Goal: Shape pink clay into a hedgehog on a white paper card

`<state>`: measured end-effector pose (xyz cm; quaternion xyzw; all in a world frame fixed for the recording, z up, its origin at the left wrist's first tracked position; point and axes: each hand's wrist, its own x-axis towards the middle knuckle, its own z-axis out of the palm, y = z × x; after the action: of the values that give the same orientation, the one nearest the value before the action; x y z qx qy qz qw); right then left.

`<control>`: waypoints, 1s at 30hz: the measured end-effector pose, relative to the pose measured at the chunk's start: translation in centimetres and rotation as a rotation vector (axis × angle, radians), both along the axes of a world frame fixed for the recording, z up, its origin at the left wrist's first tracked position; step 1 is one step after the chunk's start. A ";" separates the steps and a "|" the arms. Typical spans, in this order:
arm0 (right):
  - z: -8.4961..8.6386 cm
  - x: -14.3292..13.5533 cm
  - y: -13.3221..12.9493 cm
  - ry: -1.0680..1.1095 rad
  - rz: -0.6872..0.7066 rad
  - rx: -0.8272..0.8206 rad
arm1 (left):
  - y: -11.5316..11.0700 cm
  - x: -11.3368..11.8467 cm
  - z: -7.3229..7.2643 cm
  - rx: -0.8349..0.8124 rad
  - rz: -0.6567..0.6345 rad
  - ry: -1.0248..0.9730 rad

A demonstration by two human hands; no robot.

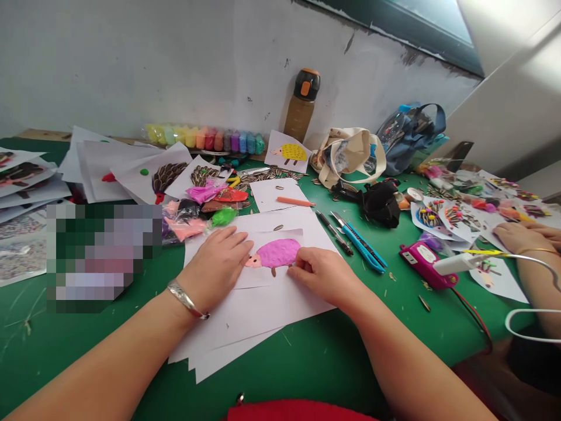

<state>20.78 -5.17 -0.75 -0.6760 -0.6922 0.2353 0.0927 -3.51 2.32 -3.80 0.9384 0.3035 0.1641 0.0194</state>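
Note:
A small white card point(254, 280) with a purple clay hedgehog point(279, 253) lies on larger white sheets point(245, 316). The hedgehog has a pink face and a brown foot under its belly. My left hand point(218, 263), with a silver bracelet at the wrist, lies flat on the card's left side, fingers stretched beside the face. At the hedgehog's right end my right hand point(319, 272) has thumb and forefinger pinched low by the body; a dark bit shows there, but what it holds is hidden. One seed point(279, 227) lies above the hedgehog.
Clay packets point(205, 204), an orange stick point(295, 202), a pen point(333, 232) and blue cutters point(359, 241) surround the sheets. Behind are seeds point(274, 173), a bottle point(302, 105) and bags point(350, 155). A pink device point(427, 266) and another person's hand point(521, 240) are at right.

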 end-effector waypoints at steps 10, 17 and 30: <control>-0.8 -0.9 -1.0 0.137 0.382 0.392 | -0.1 0.0 0.0 -0.033 0.012 0.013; -0.8 -1.2 -1.1 -0.008 0.455 0.376 | -0.1 0.1 0.3 -0.064 0.015 0.018; -0.8 -0.9 -1.2 -0.025 0.402 0.334 | -0.2 0.1 0.3 -0.060 0.018 0.016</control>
<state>19.84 -6.40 -1.54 -0.5030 -0.8430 0.1228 0.1458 -3.41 2.12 -3.52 0.9360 0.3167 0.1474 0.0437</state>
